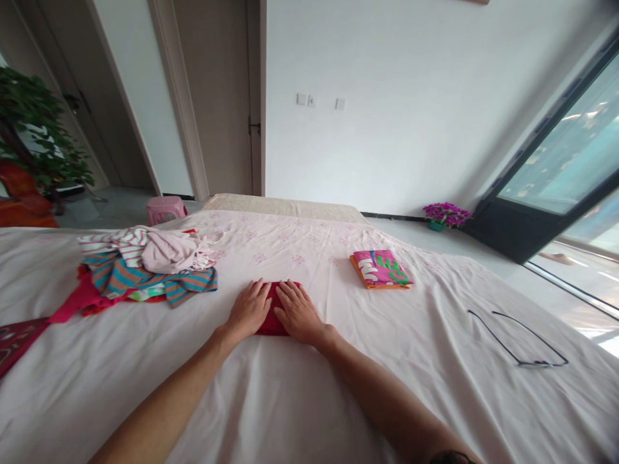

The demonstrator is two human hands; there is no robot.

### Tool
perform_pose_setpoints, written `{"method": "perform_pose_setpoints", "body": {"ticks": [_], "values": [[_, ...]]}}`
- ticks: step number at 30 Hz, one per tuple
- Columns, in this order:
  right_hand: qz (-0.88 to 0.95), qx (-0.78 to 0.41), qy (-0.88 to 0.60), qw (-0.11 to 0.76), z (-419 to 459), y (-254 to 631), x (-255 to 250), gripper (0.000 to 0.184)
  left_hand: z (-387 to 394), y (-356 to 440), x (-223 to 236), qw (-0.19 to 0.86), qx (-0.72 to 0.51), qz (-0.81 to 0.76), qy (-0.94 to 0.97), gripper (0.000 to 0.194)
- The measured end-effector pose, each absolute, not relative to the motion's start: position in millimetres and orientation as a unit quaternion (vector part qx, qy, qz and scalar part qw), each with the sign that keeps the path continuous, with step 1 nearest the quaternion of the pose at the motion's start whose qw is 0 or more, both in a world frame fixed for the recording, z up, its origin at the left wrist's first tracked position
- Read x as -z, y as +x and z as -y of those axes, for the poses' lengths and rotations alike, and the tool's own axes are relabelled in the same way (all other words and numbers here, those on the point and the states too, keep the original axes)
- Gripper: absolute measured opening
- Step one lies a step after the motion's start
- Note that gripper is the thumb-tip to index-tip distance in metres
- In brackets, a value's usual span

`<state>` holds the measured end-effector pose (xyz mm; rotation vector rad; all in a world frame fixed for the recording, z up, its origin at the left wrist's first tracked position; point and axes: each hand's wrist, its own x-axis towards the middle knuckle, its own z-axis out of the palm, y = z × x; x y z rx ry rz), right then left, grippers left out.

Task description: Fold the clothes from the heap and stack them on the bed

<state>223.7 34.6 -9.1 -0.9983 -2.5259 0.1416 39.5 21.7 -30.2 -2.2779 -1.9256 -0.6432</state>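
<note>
A folded red garment (271, 320) lies in front of me on a pale sheet (290, 393). My left hand (250, 309) rests flat on its left side, fingers stretched out. On the right side, my right hand (300, 312) presses down in the same way, palm lowered and fingers extended. Most of the red cloth is hidden under both hands, so its kind cannot be told. To the right sits a neat stack of folded clothes (382, 269), pink with green and white print over orange. A loose pile of clothes (149, 267), striped and pale pink, lies to the left.
Eyeglasses (527, 361) lie on the sheet at the right. A dark red cloth (22, 341) trails off the left edge. Beyond the bed stand a pink stool (166, 209), purple flowers (445, 214) in a pot, and a leafy plant (39, 129).
</note>
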Motion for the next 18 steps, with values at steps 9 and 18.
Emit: {"method": "perform_pose_setpoints", "body": {"ticks": [9, 18], "values": [[0.723, -0.291, -0.536, 0.326, -59, 239, 16, 0.076, -13, 25, 43, 0.016, 0.294, 0.63, -0.718, 0.044], [0.726, -0.275, -0.527, 0.345, -84, 238, 7, 0.069, 3, 20, 8, -0.01, 0.415, 0.551, -0.724, 0.025]]}}
